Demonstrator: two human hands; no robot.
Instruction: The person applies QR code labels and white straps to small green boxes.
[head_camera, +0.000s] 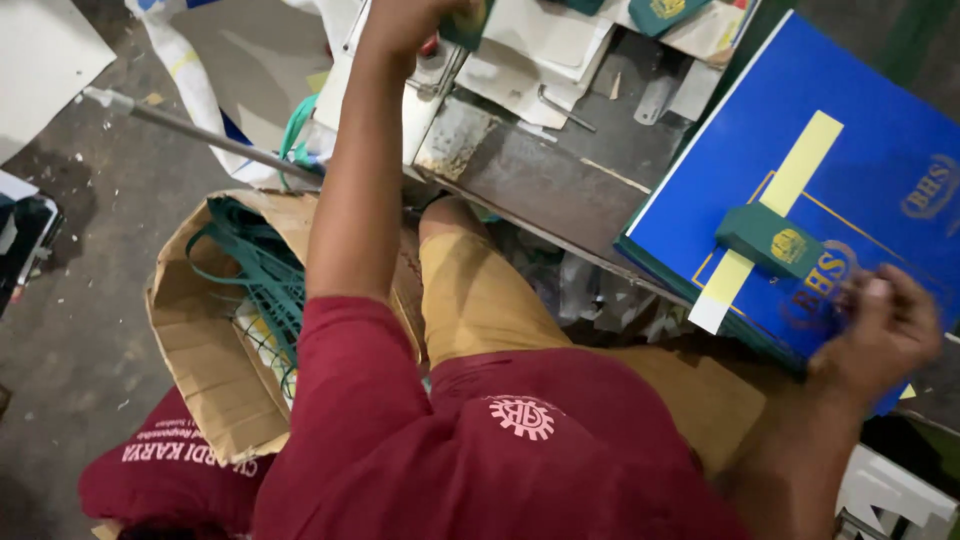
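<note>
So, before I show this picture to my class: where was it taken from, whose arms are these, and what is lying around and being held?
There is one picture, from a camera worn on a person's head, looking straight down. You see their red shirt, mustard trousers and both bare arms; no machine is involved.

The left hand reaches up to the worktable and grips a small green piece at the picture's top edge. The right hand rests on a stack of blue sheets, fingers bent at its near corner. On that stack lie a pale yellow strip and a small green box across it.

Below the left arm stands a cardboard box filled with green strips.
</note>
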